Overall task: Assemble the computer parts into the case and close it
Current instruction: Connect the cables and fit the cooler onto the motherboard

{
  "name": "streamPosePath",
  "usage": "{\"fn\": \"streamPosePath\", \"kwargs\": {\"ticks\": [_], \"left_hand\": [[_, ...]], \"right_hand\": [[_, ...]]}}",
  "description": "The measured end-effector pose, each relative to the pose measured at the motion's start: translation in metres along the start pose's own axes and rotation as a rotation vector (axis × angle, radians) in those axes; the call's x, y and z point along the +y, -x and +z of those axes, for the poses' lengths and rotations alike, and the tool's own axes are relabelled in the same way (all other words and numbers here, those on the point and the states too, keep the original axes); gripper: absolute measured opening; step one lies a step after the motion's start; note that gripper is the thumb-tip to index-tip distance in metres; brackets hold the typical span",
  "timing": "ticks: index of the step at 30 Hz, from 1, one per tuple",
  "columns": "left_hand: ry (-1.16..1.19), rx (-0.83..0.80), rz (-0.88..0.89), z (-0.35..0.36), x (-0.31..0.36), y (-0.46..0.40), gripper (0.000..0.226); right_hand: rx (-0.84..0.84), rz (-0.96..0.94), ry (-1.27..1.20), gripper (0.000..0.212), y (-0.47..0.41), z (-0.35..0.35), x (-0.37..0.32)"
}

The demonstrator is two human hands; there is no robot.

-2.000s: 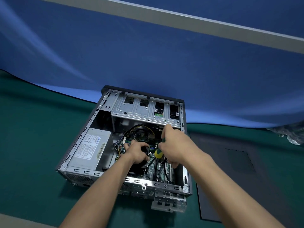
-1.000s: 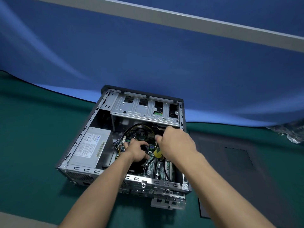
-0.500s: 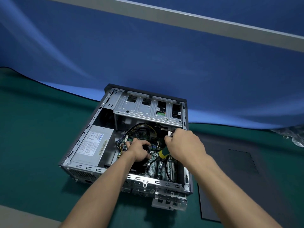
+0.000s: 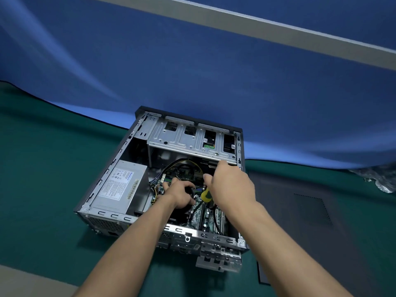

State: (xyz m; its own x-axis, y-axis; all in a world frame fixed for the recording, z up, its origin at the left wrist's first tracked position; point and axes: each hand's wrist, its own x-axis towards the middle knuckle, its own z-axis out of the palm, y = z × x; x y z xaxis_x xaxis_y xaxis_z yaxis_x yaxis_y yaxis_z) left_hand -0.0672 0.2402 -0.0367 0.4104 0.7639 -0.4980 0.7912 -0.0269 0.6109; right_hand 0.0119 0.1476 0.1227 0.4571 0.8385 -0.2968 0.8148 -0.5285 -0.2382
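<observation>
Open case (image 4: 137, 133) lies on its side on the green desk (image 4: 42, 168), toward the far edge, where the blue backdrop (image 4: 192, 71) drapes down to meet the desk. The open side faces up, so the boards can be reached from above.

Left hand (image 4: 179, 192): down inside the case over the motherboard (image 4: 206, 217), fingers curled round a dark part near the board's middle. Probably the cooler, and probably held to steady it while it is fastened; the part itself is mostly hidden under the hand.

Right hand (image 4: 230, 185): fingers closed round the yellow-and-green handle of a screwdriver (image 4: 206, 195), index finger partly lifted. The shaft and tip are hidden behind the left hand, so I cannot tell which screw it meets.

Judgement: a fastening step on the board. The task is partway done, as the case is not yet closed.

Surroundings:
- Power supply (image 4: 120, 185), silver with a label, sits in the case's left compartment, near corner.
- Drive cage (image 4: 190, 140) spans the far end of the case.
- Black and yellow cables (image 4: 184, 162) loop over the board just beyond the hands and crowd the working space.
- Dark side panel (image 4: 300, 221) lies flat on the desk just right of the case, ready for closing.
- A small metal bracket (image 4: 218, 261) hangs at the case's near edge.
- Crumpled plastic wrap (image 4: 381, 179) sits at the desk's right edge, well apart.
</observation>
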Motion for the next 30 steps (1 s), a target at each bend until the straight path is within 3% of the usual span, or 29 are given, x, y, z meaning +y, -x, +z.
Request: {"fn": "streamPosePath", "kwargs": {"ticks": [4,8,11,13,16,19,21,23,27,30], "left_hand": [[0.001,-0.014,-0.002,0.0,0.0,0.0,0.054],[-0.004,-0.01,0.0,0.0,0.0,-0.001,0.047],[0.012,-0.014,-0.003,-0.002,-0.001,-0.002,0.046],[0.022,-0.018,-0.002,-0.001,-0.001,-0.002,0.046],[0.014,-0.015,-0.006,-0.001,-0.001,-0.002,0.045],[0.027,-0.019,-0.005,-0.001,0.0,-0.001,0.043],[0.027,-0.016,-0.01,-0.002,0.001,0.001,0.045],[0.027,-0.007,-0.02,-0.003,0.003,0.005,0.048],[0.026,-0.001,-0.022,-0.003,0.005,0.007,0.052],[0.008,-0.003,-0.026,-0.002,0.006,0.01,0.054]], "right_hand": [[-0.139,0.01,-0.111,0.042,-0.002,-0.002,-0.006],[0.022,0.0,0.05,0.035,-0.001,0.002,0.0],[-0.101,-0.007,-0.052,0.032,-0.004,-0.003,0.008],[-0.092,-0.004,-0.044,0.022,-0.005,-0.005,0.015],[-0.035,0.029,0.022,0.034,-0.006,-0.006,0.024],[-0.161,-0.008,-0.045,0.03,-0.007,-0.006,0.026],[-0.123,-0.046,0.06,0.027,-0.006,-0.007,0.026],[-0.037,-0.046,0.181,0.043,-0.003,-0.006,0.021],[-0.197,-0.082,0.016,0.026,-0.004,-0.01,0.011],[-0.101,-0.132,0.119,0.029,-0.006,-0.011,0.004]]}}
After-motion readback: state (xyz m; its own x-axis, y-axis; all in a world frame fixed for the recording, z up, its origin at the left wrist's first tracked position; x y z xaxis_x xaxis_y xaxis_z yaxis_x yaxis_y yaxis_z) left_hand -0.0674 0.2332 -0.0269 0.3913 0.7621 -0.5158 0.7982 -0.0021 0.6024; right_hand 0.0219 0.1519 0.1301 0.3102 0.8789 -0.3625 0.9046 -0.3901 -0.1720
